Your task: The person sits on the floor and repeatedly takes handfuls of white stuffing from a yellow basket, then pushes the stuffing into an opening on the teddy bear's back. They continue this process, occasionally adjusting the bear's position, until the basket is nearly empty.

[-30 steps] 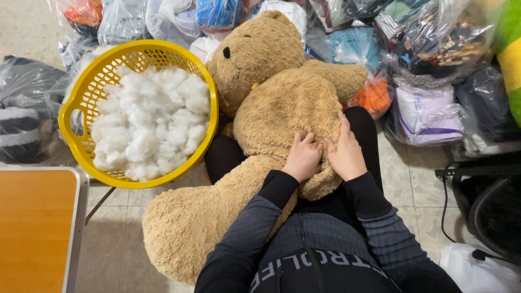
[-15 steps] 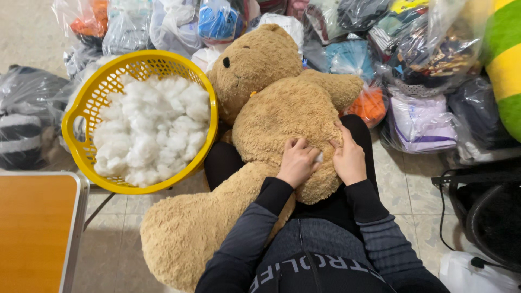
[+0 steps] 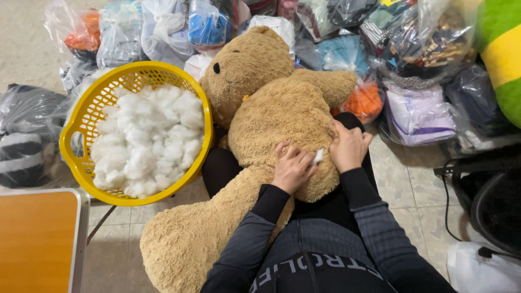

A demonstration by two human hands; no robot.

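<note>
Because the big tan teddy bear lies across your lap with its head at twelve o'clock and one leg trailing to seven o'clock, you carry its whole bulk on your thighs. It looks light for its size, soft and floppy, with a plush pile that gives under the fingers. It probably sags wherever it is not supported, so the full belly is the firmest place to take hold.

Your left hand presses on the bear's lower belly, fingers curled against the fur, beside a small tuft of white stuffing. I cannot tell whether those fingers pinch the tuft or only rest beside it. Your right hand lies at three o'clock of the left, almost touching it, fingers bent into the pile and closed on nothing I can make out.

By count: one bear, one tuft showing at the belly, and one yellow basket at nine o'clock of the bear, heaped with white fibre filling. One orange tabletop corner sits at eight o'clock. Clear plastic bags of goods crowd from eleven to three o'clock, too many and too overlapped to number.
</note>
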